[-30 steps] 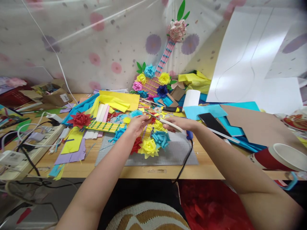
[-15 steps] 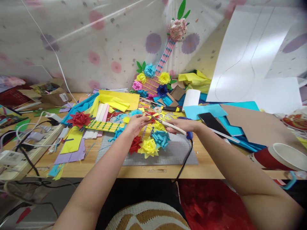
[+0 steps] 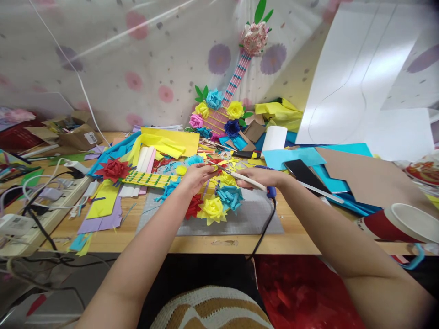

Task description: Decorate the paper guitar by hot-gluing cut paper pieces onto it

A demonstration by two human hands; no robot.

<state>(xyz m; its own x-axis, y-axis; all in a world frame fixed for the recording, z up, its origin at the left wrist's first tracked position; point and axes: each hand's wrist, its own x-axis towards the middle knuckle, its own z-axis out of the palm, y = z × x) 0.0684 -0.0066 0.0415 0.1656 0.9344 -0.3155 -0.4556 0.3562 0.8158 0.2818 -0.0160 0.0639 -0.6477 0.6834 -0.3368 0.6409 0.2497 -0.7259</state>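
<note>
My left hand (image 3: 198, 177) pinches a small piece of yellow paper (image 3: 216, 167) between thumb and fingers. Scissors (image 3: 249, 179) with white handles are in my right hand (image 3: 262, 176), their blades pointing left at the yellow piece. Below my hands lies a paper guitar with a yellow neck (image 3: 149, 179) crossed by green strips. Its body carries a yellow paper flower (image 3: 212, 210), a blue paper flower (image 3: 230, 198) and a red paper flower (image 3: 194, 205). Part of the guitar's body is hidden by my left hand. A blue corded tool (image 3: 271, 192) shows behind my right hand.
A second flowered guitar (image 3: 236, 80) leans against the curtain. Paper scraps and a utility knife (image 3: 245, 154) lie behind my hands. To the right are a phone (image 3: 305, 176), cardboard (image 3: 373, 178) and a tipped paper cup (image 3: 380, 224). A power strip (image 3: 51, 219) with cables sits left.
Both hands stay almost where they were, still holding the scissors and the yellow paper. The view has shifted very slightly.
</note>
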